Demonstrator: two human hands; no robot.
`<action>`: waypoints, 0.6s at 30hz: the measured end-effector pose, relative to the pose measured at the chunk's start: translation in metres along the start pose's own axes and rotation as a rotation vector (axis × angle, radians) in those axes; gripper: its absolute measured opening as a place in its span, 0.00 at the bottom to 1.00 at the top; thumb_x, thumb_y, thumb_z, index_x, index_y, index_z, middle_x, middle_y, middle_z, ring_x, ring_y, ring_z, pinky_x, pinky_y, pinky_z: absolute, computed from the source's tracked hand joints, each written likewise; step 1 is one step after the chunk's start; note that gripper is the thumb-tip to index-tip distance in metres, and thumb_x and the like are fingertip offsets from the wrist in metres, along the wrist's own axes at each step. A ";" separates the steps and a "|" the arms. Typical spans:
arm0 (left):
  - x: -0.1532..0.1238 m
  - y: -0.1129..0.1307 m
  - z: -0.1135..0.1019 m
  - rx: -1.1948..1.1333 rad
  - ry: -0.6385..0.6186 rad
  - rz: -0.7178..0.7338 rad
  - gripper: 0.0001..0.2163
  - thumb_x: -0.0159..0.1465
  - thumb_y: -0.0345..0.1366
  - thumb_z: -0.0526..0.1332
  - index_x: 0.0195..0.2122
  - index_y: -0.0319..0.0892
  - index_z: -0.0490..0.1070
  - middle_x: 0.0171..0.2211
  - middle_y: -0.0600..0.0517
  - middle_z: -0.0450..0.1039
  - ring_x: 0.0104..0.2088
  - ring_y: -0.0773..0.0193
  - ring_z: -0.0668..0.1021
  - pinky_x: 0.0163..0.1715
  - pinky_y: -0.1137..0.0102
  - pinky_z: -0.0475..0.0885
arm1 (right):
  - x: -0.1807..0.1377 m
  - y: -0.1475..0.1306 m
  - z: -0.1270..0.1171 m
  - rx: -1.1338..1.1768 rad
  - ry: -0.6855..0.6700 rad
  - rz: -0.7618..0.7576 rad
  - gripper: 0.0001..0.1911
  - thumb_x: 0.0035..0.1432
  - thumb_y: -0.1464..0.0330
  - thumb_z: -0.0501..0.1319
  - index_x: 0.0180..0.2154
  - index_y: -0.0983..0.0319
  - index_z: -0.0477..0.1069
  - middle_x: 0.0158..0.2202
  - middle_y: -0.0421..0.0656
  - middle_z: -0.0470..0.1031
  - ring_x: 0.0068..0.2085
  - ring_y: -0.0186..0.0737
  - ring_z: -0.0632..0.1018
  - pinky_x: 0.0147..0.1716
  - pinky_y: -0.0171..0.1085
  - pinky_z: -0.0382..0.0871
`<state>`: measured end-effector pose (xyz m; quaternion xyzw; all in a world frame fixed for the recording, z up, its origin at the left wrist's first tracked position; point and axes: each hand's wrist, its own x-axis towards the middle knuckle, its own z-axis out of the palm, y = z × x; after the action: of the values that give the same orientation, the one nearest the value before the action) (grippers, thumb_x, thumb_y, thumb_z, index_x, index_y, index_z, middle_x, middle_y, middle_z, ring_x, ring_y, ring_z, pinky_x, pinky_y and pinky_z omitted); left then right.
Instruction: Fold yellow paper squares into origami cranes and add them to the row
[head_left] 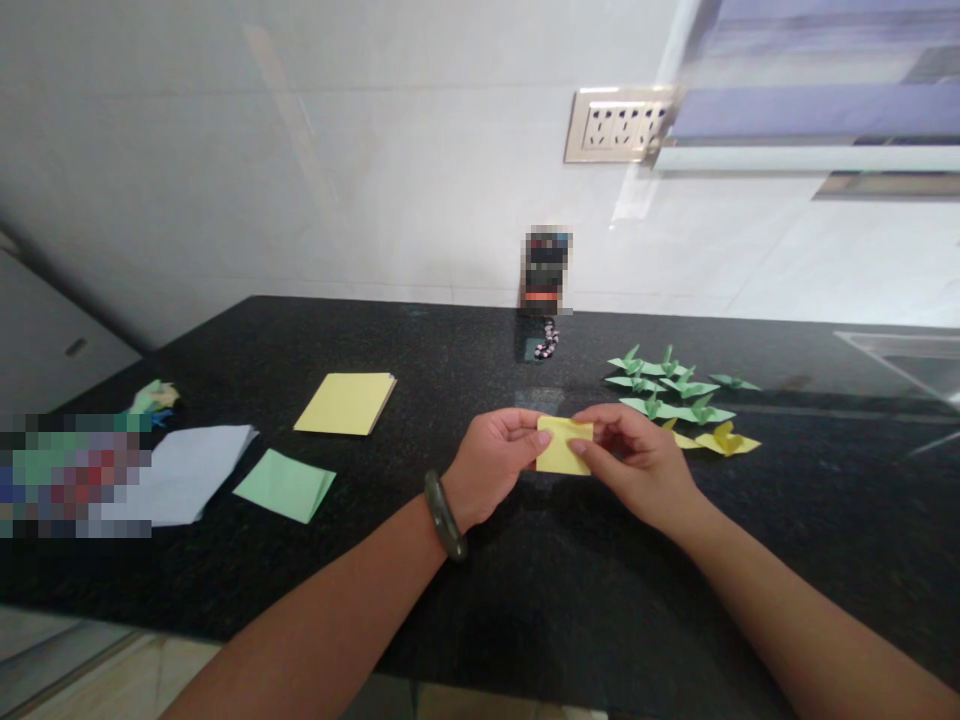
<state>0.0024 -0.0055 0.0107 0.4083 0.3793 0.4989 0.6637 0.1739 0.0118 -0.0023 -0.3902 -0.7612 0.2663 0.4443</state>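
A small folded yellow paper point(562, 448) is held just above the black countertop point(465, 580), pinched from both sides. My left hand point(491, 462) grips its left edge with thumb and fingers closed. My right hand point(637, 455) pinches its right edge. A dark bangle sits on my left wrist. Just beyond my right hand lie several green paper cranes point(667, 385) and yellow paper cranes point(716, 438).
A stack of yellow sheets point(346, 403), a green sheet point(286, 485) and pale blue sheets point(187, 470) lie at the left. A small folded figure point(154, 396) rests at far left. A sink point(911, 360) is at the right, a wall socket point(619, 125) above.
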 end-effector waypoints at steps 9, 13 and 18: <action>0.001 -0.001 0.000 0.009 -0.042 0.009 0.14 0.50 0.35 0.66 0.37 0.35 0.75 0.28 0.49 0.76 0.26 0.69 0.75 0.30 0.72 0.68 | 0.002 0.000 0.000 0.070 0.019 0.031 0.02 0.54 0.70 0.59 0.29 0.61 0.68 0.29 0.41 0.69 0.30 0.35 0.70 0.27 0.34 0.64; 0.003 -0.005 -0.005 -0.005 -0.061 0.002 0.14 0.53 0.38 0.64 0.40 0.37 0.74 0.32 0.47 0.76 0.30 0.67 0.76 0.34 0.70 0.69 | 0.001 0.001 0.001 0.104 0.019 0.107 0.03 0.54 0.68 0.58 0.30 0.61 0.66 0.28 0.40 0.68 0.28 0.34 0.69 0.26 0.33 0.63; 0.003 -0.005 -0.003 -0.056 -0.072 -0.007 0.14 0.51 0.37 0.65 0.37 0.36 0.75 0.31 0.47 0.76 0.30 0.65 0.77 0.36 0.67 0.70 | 0.001 0.001 0.000 0.045 0.004 0.032 0.02 0.55 0.69 0.58 0.30 0.61 0.67 0.30 0.41 0.69 0.30 0.34 0.70 0.28 0.34 0.64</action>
<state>0.0016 -0.0029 0.0050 0.4060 0.3424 0.4920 0.6898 0.1742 0.0129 -0.0026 -0.3927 -0.7479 0.2895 0.4502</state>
